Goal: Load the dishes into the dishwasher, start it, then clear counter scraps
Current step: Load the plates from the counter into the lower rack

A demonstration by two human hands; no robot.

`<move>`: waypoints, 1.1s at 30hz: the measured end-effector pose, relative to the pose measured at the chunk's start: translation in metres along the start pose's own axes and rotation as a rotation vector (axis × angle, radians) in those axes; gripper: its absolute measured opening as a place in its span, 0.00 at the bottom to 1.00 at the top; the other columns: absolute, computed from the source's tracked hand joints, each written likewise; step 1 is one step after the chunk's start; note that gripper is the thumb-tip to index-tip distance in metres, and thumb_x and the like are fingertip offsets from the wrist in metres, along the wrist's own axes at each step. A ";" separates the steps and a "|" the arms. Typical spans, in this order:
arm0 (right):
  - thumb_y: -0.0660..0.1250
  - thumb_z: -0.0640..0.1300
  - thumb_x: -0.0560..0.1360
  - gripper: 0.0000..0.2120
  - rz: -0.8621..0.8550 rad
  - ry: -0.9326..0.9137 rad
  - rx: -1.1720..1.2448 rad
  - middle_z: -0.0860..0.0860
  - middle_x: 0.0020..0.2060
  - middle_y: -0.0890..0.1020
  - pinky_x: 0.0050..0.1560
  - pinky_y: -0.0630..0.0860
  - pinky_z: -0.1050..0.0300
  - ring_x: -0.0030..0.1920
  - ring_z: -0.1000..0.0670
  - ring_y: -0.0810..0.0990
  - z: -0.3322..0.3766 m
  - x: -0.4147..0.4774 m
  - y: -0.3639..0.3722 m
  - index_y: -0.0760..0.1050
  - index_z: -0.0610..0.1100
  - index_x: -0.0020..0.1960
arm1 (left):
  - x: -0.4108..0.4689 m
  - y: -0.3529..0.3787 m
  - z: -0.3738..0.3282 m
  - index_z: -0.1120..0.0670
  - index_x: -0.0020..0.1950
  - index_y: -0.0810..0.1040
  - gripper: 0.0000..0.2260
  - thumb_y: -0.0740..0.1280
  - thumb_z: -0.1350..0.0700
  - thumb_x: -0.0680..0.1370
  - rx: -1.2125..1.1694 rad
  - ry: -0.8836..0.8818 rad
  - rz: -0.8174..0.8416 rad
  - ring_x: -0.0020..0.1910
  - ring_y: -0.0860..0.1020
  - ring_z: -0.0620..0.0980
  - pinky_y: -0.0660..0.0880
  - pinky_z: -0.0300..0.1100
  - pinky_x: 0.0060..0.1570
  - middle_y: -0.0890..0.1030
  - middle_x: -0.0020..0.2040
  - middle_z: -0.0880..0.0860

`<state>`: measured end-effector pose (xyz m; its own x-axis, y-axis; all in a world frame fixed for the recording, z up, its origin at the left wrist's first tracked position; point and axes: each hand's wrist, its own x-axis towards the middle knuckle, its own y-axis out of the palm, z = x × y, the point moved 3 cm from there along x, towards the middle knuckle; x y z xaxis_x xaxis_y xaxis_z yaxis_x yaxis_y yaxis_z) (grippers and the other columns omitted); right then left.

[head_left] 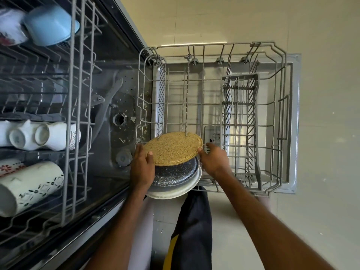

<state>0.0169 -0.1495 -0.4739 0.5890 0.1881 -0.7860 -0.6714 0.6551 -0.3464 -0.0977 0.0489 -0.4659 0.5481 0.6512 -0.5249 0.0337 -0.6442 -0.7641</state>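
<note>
Three plates sit stacked between the fingers. The left hand (142,168) clamps the stack's left edge with its thumb on top, and the right hand (214,158) pinches the right rim of the golden speckled round plate (173,149), the uppermost. Under it lie a dark speckled plate (175,174) and a white plate (179,191). The stack lies nearly flat over the near-left corner of the grey wire lower rack (194,55), whose tine rows run away from the person. The top plate probably has to be tipped on edge and moved forward into them.
</note>
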 end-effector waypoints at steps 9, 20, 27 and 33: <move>0.61 0.56 0.81 0.26 0.021 -0.028 -0.131 0.41 0.60 0.80 0.60 0.79 0.42 0.53 0.42 0.83 0.007 -0.012 -0.010 0.66 0.42 0.73 | -0.016 -0.013 -0.022 0.59 0.80 0.55 0.25 0.57 0.52 0.85 0.068 0.036 -0.038 0.79 0.55 0.56 0.56 0.46 0.73 0.55 0.80 0.56; 0.60 0.54 0.82 0.25 0.057 -0.234 -0.270 0.41 0.58 0.81 0.58 0.79 0.48 0.53 0.42 0.82 0.072 -0.097 -0.074 0.64 0.41 0.74 | -0.101 -0.070 -0.096 0.57 0.80 0.52 0.27 0.58 0.59 0.83 0.050 0.057 -0.152 0.77 0.61 0.58 0.72 0.53 0.67 0.52 0.81 0.54; 0.59 0.52 0.83 0.23 0.063 -0.450 -0.393 0.40 0.62 0.80 0.58 0.78 0.48 0.58 0.40 0.80 0.152 -0.236 -0.138 0.66 0.41 0.73 | -0.245 -0.183 -0.166 0.56 0.81 0.54 0.25 0.55 0.62 0.84 -0.067 0.067 -0.318 0.76 0.63 0.55 0.63 0.50 0.74 0.60 0.80 0.55; 0.60 0.51 0.83 0.17 0.074 -0.731 -0.447 0.43 0.55 0.82 0.56 0.76 0.51 0.56 0.41 0.80 0.224 -0.369 -0.139 0.73 0.41 0.66 | -0.354 -0.279 -0.179 0.55 0.80 0.59 0.23 0.56 0.57 0.84 -0.170 0.108 -0.541 0.74 0.66 0.54 0.65 0.49 0.70 0.65 0.77 0.54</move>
<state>-0.0060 -0.1461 -0.0206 0.5752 0.7440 -0.3401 -0.7431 0.3014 -0.5975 -0.1521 -0.0737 0.0003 0.4976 0.8669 -0.0276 0.4621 -0.2919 -0.8374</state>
